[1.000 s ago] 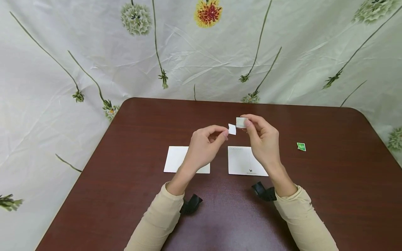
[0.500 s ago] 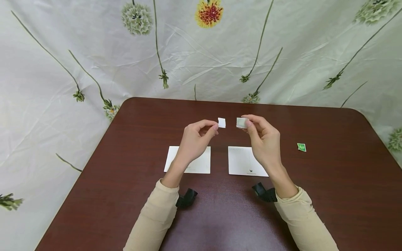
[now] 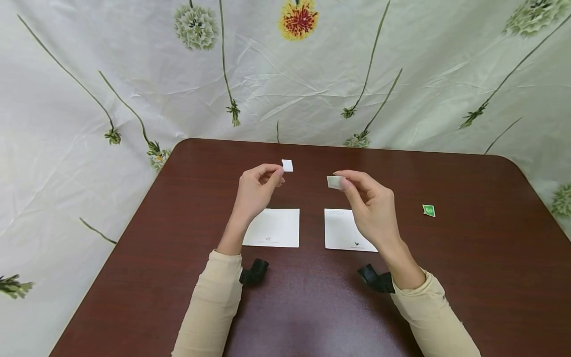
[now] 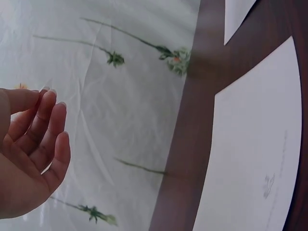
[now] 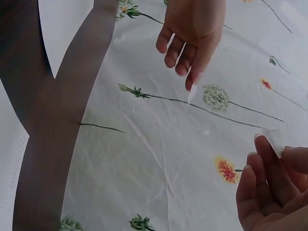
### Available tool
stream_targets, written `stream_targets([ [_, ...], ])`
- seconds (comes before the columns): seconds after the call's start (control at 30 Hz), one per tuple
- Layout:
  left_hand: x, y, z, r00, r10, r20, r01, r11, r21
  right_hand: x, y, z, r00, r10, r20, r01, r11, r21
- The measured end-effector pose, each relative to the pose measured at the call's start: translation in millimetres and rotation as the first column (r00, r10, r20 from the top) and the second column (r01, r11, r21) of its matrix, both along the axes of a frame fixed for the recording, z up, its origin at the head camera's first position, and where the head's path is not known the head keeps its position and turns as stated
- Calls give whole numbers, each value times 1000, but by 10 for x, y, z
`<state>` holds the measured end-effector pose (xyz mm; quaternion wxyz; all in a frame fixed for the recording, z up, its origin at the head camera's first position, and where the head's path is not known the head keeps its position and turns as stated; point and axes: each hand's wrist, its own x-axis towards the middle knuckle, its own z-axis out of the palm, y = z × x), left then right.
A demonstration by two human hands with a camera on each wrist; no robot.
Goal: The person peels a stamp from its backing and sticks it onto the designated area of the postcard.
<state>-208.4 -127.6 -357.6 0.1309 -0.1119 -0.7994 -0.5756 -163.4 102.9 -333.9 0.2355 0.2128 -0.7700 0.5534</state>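
My left hand (image 3: 257, 187) pinches a small white paper square (image 3: 287, 165) by its lower left corner, between thumb and index finger. In the left wrist view this paper shows only as a thin sliver past the fingertips. With thumb and fingers, my right hand (image 3: 372, 206) holds a small pale grey-green stamp-like piece (image 3: 334, 182), its plain side toward the head camera. A gap separates the two pieces. Below the hands lie two white cards, the left card (image 3: 276, 225) partly behind the left wrist and the right card (image 3: 341, 230), with a row of small circles, partly behind the right hand.
A small green stamp (image 3: 428, 210) lies on the dark red-brown table (image 3: 482, 258), right of the right hand. Black straps (image 3: 256, 272) sit at both wrists. Behind the table's far edge hangs a white cloth (image 3: 285, 99) printed with flowers.
My left hand has moved left and away from me with the white paper square, widening the gap between the pieces. The right hand with its piece has dipped slightly and shifted a little left.
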Motion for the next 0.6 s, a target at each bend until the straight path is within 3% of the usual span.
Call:
stream_targets([
  [0.27, -61, -325, -42, 990, 125, 59, -125, 992, 13, 36, -35, 13, 997, 47, -68, -40, 994, 100],
  [0.6, -111, -631, -107, 968, 219, 120, -224, 974, 29, 52, -39, -1, 995, 54, -87, -43, 992, 122],
])
